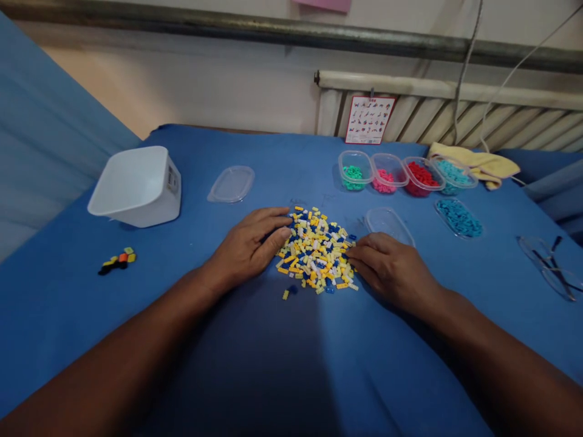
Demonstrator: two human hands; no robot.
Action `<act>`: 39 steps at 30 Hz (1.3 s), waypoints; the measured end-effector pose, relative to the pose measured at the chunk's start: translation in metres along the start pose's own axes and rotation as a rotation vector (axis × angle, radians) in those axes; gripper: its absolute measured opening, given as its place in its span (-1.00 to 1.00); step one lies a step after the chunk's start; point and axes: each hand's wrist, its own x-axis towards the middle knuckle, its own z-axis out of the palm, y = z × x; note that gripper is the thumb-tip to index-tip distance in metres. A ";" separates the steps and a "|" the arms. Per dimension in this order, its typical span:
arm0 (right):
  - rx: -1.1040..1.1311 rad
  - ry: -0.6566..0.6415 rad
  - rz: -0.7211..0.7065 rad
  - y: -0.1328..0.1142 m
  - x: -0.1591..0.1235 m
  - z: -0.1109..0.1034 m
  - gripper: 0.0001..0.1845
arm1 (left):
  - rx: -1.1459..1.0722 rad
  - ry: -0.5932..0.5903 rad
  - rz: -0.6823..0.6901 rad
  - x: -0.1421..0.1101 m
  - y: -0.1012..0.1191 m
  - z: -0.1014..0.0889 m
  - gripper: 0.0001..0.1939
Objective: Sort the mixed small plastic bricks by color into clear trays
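Observation:
A pile of small toy building bricks [319, 249] in yellow, pale yellow, white and dark blue lies on the blue cloth in front of me. Along its left edge rests my left hand [255, 240], fingers stretched out and thumb apart, touching the bricks. At the right edge is my right hand [387, 264], its fingers curled and pressed together at the bricks. What sits between those fingertips, if anything, is hidden. One loose pale yellow brick [285, 295] lies just below the pile, beside a dark blue one [293, 289].
Back right stand clear tubs of green [353, 176], pink [385, 179], red [421, 176] and light-blue bricks [454, 175]. Teal bricks fill a lid [459, 218]. Left are a white bin [150, 200], a clear lid [232, 184] and several joined bricks [119, 261]. Eyeglasses [553, 267] lie right.

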 end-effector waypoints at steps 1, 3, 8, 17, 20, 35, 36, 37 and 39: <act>0.007 -0.002 -0.003 -0.002 0.000 0.000 -0.81 | -0.014 0.014 -0.007 0.000 0.001 0.000 -0.59; 0.030 0.006 -0.007 -0.005 0.000 -0.002 -0.82 | -0.039 0.055 -0.025 0.001 0.003 -0.002 -0.65; 0.021 0.077 0.079 0.007 -0.011 -0.023 -0.81 | 0.022 0.147 -0.124 0.002 0.010 -0.009 -0.67; -0.057 0.123 0.292 0.052 -0.033 -0.046 -0.74 | 0.038 -0.003 -0.240 -0.001 0.007 -0.008 -0.55; -0.059 0.062 0.267 0.051 -0.033 -0.042 -0.75 | 0.046 -0.007 -0.242 -0.001 0.005 -0.008 -0.53; -0.025 0.001 0.002 0.002 0.000 -0.007 -0.75 | 0.042 -0.042 -0.230 0.000 0.008 -0.006 -0.51; -0.043 -0.026 0.008 0.002 0.000 -0.005 -0.74 | 0.039 -0.042 -0.227 0.000 0.008 -0.006 -0.51; -0.050 -0.047 0.017 0.003 0.000 -0.004 -0.74 | 0.039 -0.042 -0.223 0.000 0.008 -0.006 -0.51; -0.042 -0.069 0.033 0.005 -0.002 -0.004 -0.75 | 0.044 -0.044 -0.214 0.000 0.009 -0.006 -0.49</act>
